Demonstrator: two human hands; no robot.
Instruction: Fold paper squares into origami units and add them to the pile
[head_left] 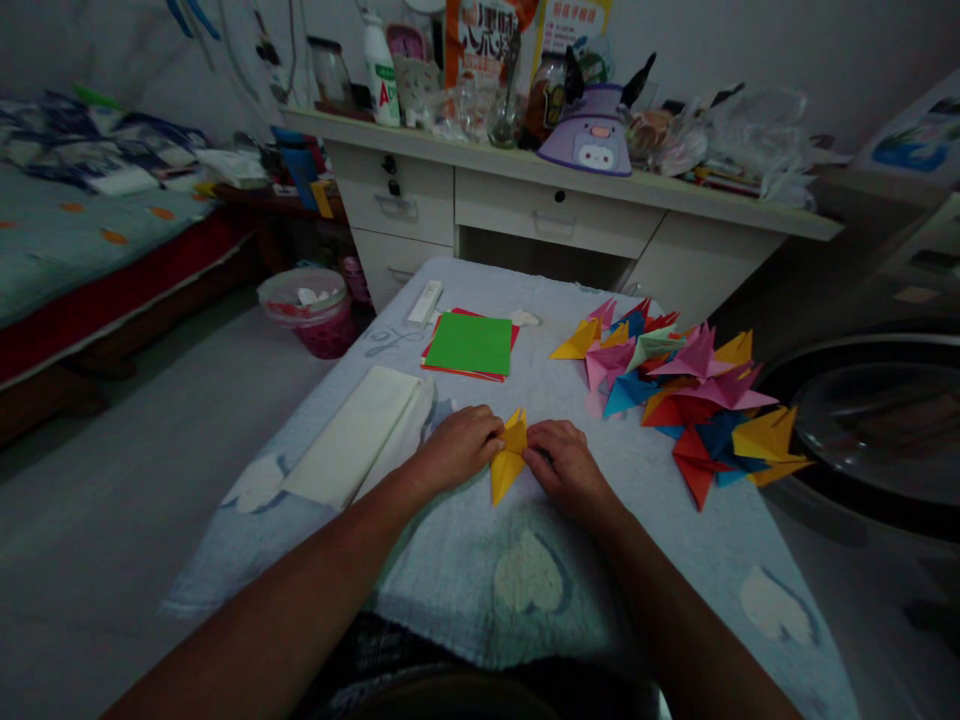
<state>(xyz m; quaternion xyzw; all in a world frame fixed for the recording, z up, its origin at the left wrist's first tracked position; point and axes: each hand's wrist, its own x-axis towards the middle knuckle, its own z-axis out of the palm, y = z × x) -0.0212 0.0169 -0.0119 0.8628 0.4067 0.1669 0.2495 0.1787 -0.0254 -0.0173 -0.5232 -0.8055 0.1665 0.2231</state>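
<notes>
A folded piece of yellow origami paper is between my two hands, its pointed end toward me. My left hand pinches its left edge between thumb and fingers. From the other side my right hand grips the right edge, fingers bent together. Beyond my hands lies a stack of square coloured paper, green on top with red edges showing beneath. To the right is a heap of folded paper cranes in pink, yellow, red, blue and pale green.
A folded white sheet lies left of my hands on the heart-patterned cloth. Near the far left edge sits a small white box. A pink bin stands on the floor. Behind is a cluttered white desk.
</notes>
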